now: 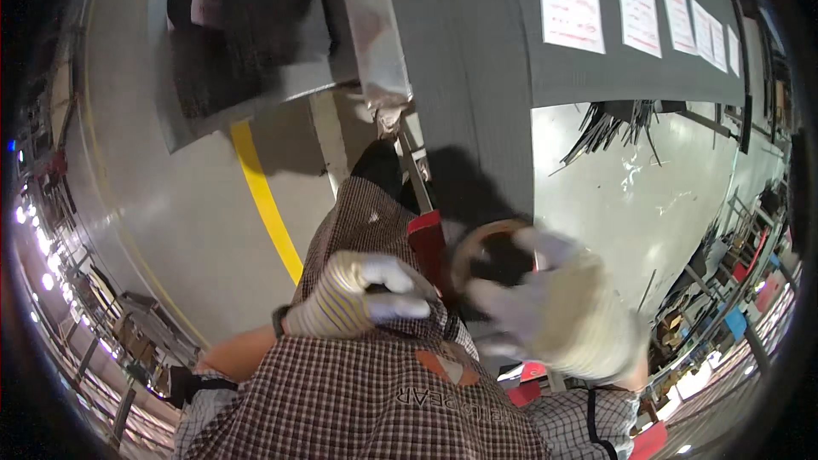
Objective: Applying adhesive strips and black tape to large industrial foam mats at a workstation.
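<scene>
Held near the middle of the view, just above the near edge of the dark table: a round brown ring (461,266), like a roll of tape, blurry, with a big hole and only black showing through; wrapped around its right side, the right hand (571,311) in a pale glove, blurry too, with fingers over the rim; to the left and well apart from the ring, the left hand (358,294) in a striped glove, bent like a beak, with a narrow gap between thumb and fingers and something dark showing through; on that wrist, a dark band (279,321); between ring and left hand, a red block (429,247) at the table edge; below both hands, a brown checked apron (341,375).

Farther out, the dark grey table (477,77); on top, a row of white papers (569,4) with red marks; at the right, a bunch of thin black strips (609,132) over a shiny pale floor (630,213); at the left, a yellow line (264,196) on the floor; at the far right, small brown boxes (673,324) and a blue box (734,322); too tiny to see inside.
</scene>
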{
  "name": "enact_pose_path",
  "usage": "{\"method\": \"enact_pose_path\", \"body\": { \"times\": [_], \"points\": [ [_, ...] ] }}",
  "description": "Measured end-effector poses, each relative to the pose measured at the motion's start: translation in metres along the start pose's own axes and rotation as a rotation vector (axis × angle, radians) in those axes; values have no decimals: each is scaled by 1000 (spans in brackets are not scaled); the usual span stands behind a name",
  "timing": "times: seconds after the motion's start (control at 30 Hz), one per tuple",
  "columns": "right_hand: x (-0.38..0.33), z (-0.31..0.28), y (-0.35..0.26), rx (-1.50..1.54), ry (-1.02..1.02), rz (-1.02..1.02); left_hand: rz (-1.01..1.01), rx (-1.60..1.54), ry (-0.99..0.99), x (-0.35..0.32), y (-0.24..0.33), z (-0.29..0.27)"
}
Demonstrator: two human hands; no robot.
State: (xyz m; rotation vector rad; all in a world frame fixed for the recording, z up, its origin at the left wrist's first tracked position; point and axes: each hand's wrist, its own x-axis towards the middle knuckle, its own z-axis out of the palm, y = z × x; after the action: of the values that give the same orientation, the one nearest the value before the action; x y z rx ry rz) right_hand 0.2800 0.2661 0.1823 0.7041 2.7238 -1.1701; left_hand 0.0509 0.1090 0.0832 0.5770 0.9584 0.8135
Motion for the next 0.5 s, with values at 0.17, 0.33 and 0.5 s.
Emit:
{"method": "enact_pose_path", "body": {
  "times": [0.17,0.33,0.5],
  "points": [
    [-13,46,139,82,135,462,44,372,186,65,-76,-57],
    [-15,102,132,209,521,472,-69,-65,182,155,-167,-59],
    [-1,141,33,-114,692,644,-167,-68,200,213,-208,-49]
  ]
}}
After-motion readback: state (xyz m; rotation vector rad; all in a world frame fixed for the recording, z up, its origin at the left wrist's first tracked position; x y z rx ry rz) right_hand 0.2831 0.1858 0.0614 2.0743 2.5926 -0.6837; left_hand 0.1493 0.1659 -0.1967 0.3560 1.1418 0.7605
